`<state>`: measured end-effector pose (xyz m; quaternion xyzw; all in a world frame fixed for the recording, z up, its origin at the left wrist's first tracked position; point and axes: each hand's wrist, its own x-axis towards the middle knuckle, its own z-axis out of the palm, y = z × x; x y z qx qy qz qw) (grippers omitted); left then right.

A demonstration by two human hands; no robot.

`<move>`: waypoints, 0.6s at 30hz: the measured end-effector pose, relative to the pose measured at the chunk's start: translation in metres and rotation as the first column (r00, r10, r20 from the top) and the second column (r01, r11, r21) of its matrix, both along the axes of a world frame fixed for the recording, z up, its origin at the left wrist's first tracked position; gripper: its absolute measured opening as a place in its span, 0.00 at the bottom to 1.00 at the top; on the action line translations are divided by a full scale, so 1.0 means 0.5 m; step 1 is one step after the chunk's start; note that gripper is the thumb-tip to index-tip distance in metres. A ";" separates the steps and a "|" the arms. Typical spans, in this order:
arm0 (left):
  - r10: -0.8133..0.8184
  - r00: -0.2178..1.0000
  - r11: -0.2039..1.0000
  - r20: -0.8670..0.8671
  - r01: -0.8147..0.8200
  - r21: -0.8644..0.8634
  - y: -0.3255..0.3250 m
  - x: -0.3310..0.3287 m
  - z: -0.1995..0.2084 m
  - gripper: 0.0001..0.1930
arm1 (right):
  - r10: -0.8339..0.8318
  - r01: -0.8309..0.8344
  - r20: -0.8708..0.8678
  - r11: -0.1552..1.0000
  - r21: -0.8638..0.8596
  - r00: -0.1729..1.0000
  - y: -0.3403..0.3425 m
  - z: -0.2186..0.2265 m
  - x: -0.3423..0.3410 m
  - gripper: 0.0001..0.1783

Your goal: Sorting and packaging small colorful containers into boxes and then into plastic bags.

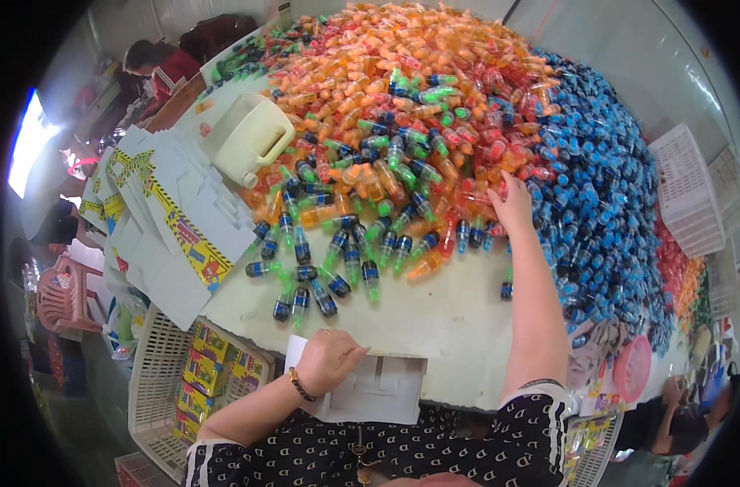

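Note:
My left hand (328,362) is closed on the edge of a small open white cardboard box (376,388) at the table's front edge. Its inside is bare, with folded flaps showing. My right arm stretches far over the table, and my right hand (512,208) pinches a small red plastic bottle (477,197) at the edge of the heap; its fingertips are partly hidden. Around it lie orange bottles (427,265) and blue-banded bottles with green caps (352,261). To its right spreads a large pile of blue bottles (601,187).
Flat printed cartons (179,219) are stacked on the left beside a cream plastic jug (252,138). A crate (155,381) at lower left holds yellow boxes (206,369). White baskets (686,191) and a pink round container (632,368) stand right. Other people are in the background.

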<state>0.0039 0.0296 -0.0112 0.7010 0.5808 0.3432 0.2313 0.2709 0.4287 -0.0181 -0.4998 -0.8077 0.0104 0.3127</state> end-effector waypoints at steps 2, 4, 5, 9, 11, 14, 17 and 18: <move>0.012 1.000 1.000 -0.007 -0.012 -0.011 0.010 0.003 0.008 0.08 | -0.053 0.057 0.098 0.998 -0.032 0.994 0.030 -0.024 -0.016 0.33; 0.014 1.000 1.000 -0.006 -0.014 -0.028 0.021 0.000 0.012 0.08 | -0.084 0.101 0.138 0.987 -0.122 0.987 0.053 -0.046 -0.021 0.34; 0.009 1.000 1.000 -0.010 -0.009 -0.028 0.028 -0.003 0.012 0.07 | -0.088 0.106 0.138 0.986 -0.129 0.987 0.060 -0.059 -0.019 0.34; 0.021 1.000 0.999 -0.019 -0.022 -0.044 0.041 -0.003 0.015 0.06 | -0.087 0.095 0.171 0.995 -0.037 0.981 0.018 -0.065 -0.041 0.31; 0.016 1.000 0.998 -0.018 -0.017 -0.052 0.048 -0.004 0.017 0.06 | -0.030 0.028 0.153 1.000 0.012 0.988 0.000 -0.078 -0.034 0.29; 0.009 1.000 0.998 -0.018 -0.010 -0.062 0.055 0.000 0.019 0.06 | -0.007 0.001 0.088 0.998 0.062 0.996 -0.041 -0.100 -0.037 0.30; 0.008 1.000 0.998 -0.026 -0.009 -0.057 0.057 -0.001 0.016 0.06 | -0.018 0.013 0.053 0.996 0.089 0.998 -0.092 -0.105 -0.053 0.31; 0.012 1.000 0.999 -0.026 -0.013 -0.048 0.056 0.000 0.013 0.06 | -0.017 0.012 0.043 0.994 0.108 0.999 -0.113 -0.100 -0.059 0.31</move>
